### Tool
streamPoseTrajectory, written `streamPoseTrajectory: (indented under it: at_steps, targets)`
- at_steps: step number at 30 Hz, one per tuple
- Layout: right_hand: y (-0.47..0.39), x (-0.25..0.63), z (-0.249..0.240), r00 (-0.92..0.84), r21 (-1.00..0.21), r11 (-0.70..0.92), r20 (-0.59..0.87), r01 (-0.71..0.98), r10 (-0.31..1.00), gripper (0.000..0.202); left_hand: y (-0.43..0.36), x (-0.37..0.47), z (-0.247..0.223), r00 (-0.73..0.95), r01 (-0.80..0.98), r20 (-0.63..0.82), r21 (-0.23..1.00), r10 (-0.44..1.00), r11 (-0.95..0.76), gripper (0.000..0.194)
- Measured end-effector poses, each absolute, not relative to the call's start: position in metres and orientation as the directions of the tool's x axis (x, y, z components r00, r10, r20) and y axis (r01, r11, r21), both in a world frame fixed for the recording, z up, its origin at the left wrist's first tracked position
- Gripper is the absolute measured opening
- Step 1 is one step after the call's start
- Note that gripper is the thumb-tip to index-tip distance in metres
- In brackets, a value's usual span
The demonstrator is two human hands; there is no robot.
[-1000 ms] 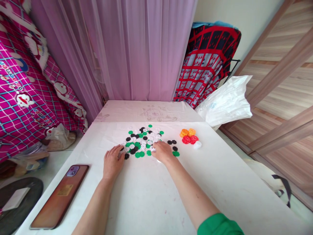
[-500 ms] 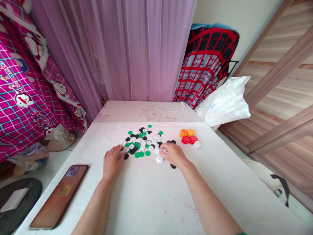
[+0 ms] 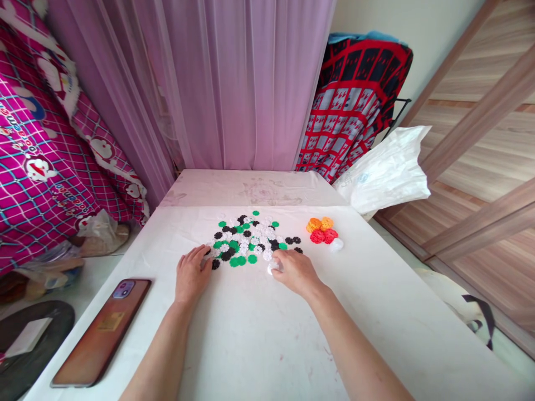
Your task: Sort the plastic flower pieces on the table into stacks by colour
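Note:
A loose pile of black, green and white scalloped discs (image 3: 239, 260) lies in the middle of the white table. At the pile's left edge rests my left hand (image 3: 193, 274), palm down with its fingers slightly apart, beside some black discs. My right hand (image 3: 296, 271) is at the pile's near right, its thumb and fingertips pinched on a white disc (image 3: 272, 268) close to the tabletop. Right of the pile sit orange clusters (image 3: 314, 224), red clusters (image 3: 323, 236) and a white cluster (image 3: 336, 244).
A brown phone (image 3: 102, 333) lies on the table (image 3: 251, 345) at the left. Beyond the right edge is a white plastic bag (image 3: 387, 170). A purple curtain (image 3: 234, 83) hangs behind the table, and a black round object (image 3: 37, 345) is at the lower left.
My right hand has moved slightly down toward the white disc and closed on it, uncovering green and black discs behind it. My left hand has stayed in place.

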State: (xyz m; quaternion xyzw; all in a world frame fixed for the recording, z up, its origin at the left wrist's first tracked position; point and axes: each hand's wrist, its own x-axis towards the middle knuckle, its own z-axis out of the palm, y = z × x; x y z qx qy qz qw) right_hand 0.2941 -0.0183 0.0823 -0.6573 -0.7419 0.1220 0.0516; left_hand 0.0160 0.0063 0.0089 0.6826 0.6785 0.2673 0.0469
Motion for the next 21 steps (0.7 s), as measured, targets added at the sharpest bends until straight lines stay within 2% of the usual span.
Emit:
streamPoseTrajectory:
  at_steps: [6,9,13,17,21]
  targets:
    - [-0.006,0.303,0.075,-0.107,-0.295,0.09,-0.04,0.951,0.993,0.019,0.006,0.016,0.009,-0.066,0.9,0.292,0.43,0.954,-0.07,0.034]
    - [0.005,0.303,0.072,-0.043,-0.286,0.017,-0.085,0.958,0.995,0.022,0.006,0.016,0.01,-0.068,0.897,0.284,0.437,0.956,-0.066,0.035]
    - [0.021,0.291,0.076,0.011,-0.205,-0.042,-0.15,0.978,0.989,0.022,0.006,0.017,0.012,-0.07,0.895,0.279,0.441,0.958,-0.063,0.035]
    - [0.033,0.271,0.082,0.012,-0.081,-0.028,-0.19,0.996,0.982,0.032,0.006,0.017,0.012,-0.073,0.897,0.286,0.438,0.955,-0.063,0.035]
    - [0.038,0.257,0.083,0.018,-0.067,-0.035,-0.238,0.997,0.971,0.033,0.006,0.017,0.011,-0.071,0.898,0.291,0.436,0.954,-0.066,0.034]
